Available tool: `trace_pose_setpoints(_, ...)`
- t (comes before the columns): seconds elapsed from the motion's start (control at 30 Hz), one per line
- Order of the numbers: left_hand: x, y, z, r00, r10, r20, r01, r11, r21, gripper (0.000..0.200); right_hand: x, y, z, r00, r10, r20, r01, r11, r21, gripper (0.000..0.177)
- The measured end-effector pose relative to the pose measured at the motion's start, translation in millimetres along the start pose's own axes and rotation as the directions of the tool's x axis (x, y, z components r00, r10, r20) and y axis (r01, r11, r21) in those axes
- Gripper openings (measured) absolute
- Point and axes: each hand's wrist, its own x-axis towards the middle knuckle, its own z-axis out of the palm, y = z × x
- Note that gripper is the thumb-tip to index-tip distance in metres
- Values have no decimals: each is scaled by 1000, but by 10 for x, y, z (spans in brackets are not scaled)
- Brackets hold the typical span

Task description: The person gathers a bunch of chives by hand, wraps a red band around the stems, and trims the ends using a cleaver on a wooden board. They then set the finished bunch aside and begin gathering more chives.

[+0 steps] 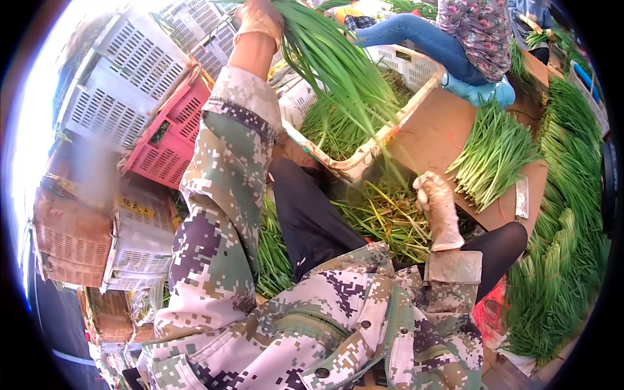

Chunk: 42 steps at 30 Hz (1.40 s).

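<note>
At the top of the view, my left hand [260, 21], in a thin glove, is raised and closed round a bunch of long green chives [328, 55]. The stalks hang down and to the right, over a white crate [356, 166] with more chives in it. My right hand [437, 205], also gloved, is low in front of my lap with its fingers curled in. A few blurred pale stalks run down close to these fingers; I cannot tell what they hold. Below and beside it lies a heap of green and yellowed leaf trimmings [390, 218].
To the right, a bundle of chives [495, 153] lies on a brown board [432, 130]. Long rows of chives [565, 227] line the far right. Stacked white crates [133, 65] and a pink crate [170, 133] stand left. A person in jeans [422, 39] sits ahead.
</note>
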Motion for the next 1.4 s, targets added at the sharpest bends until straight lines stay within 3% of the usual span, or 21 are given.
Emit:
trace_pose_setpoints(0.13,15,121,-31,997,73,-20,-70,992,105,27,124,817,-82,998,30,51,-2,880,-476,18)
trace_pose_setpoints(0.2,32,173,-62,995,43,89,-48,997,54,27,129,950,-54,870,491,50,-350,685,-639,20)
trace_pose_setpoints(0.23,162,167,-107,995,50,91,-55,997,50,27,-15,1023,15,960,119,254,217,257,-942,19)
trace_pose_setpoints(0.27,290,156,-135,993,15,117,-15,1000,0,25,-72,995,-35,934,266,239,195,181,-964,26)
trace_pose_setpoints(0.33,277,101,-246,990,-30,135,37,998,-48,23,-204,744,192,879,-294,375,372,-67,-926,26)
trace_pose_setpoints(0.37,89,77,-302,863,441,244,-491,626,605,21,-194,603,267,844,-397,361,411,47,-910,28)
trace_pose_setpoints(0.4,-14,72,-304,544,575,611,-576,-274,770,19,-99,485,319,802,-499,329,456,154,-877,30)
trace_pose_setpoints(0.47,105,49,-218,677,516,525,-574,-76,815,16,14,218,421,794,-577,192,561,572,-599,8)
trace_pose_setpoints(0.5,269,-15,-232,863,370,345,-503,697,511,18,-37,-39,483,843,-526,111,486,659,-574,9)
trace_pose_setpoints(0.53,408,-80,-254,938,81,338,-42,992,-120,20,-64,-234,514,887,-461,31,403,739,-540,11)
trace_pose_setpoints(0.57,501,-105,-282,824,167,542,-327,921,213,23,-6,-343,479,870,-493,11,407,705,-581,13)
trace_pose_setpoints(0.63,334,-106,-124,881,164,444,-280,937,210,23,26,-695,526,817,-575,43,303,365,-880,35)
trace_pose_setpoints(0.83,-297,-49,368,985,2,172,-4,1000,9,25,301,-1072,682,475,-814,335,502,-61,-863,86)
trace_pose_setpoints(0.93,-817,-153,750,992,120,-31,-113,979,172,21,536,-1362,950,280,-858,431,621,-181,-763,107)
trace_pose_setpoints(1.0,-935,-340,867,987,107,124,-124,982,143,13,672,-1548,1174,388,-850,357,548,-98,-830,112)
trace_pose_setpoints(1.07,-449,-773,823,731,383,565,-673,263,692,14,814,-1740,1296,551,-802,229,386,2,-922,114)
trace_pose_setpoints(1.1,-592,-783,938,732,380,566,-673,271,689,14,868,-1765,1279,564,-800,203,375,30,-926,115)
trace_pose_setpoints(1.2,-1472,-548,1376,998,-17,-67,55,789,612,16,1125,-1576,1173,494,-843,213,601,154,-784,106)
trace_pose_setpoints(1.23,-1555,-713,1374,961,242,-136,-51,635,771,19,1156,-1517,1158,404,-888,221,795,221,-566,97)
trace_pose_setpoints(1.27,-1500,-736,1227,935,-120,333,18,956,294,19,1177,-1480,1112,408,-885,224,793,222,-567,97)
trace_pose_setpoints(1.4,-1625,-927,1414,893,145,426,-288,912,293,17,1039,-1373,949,601,-783,157,744,477,-468,77)
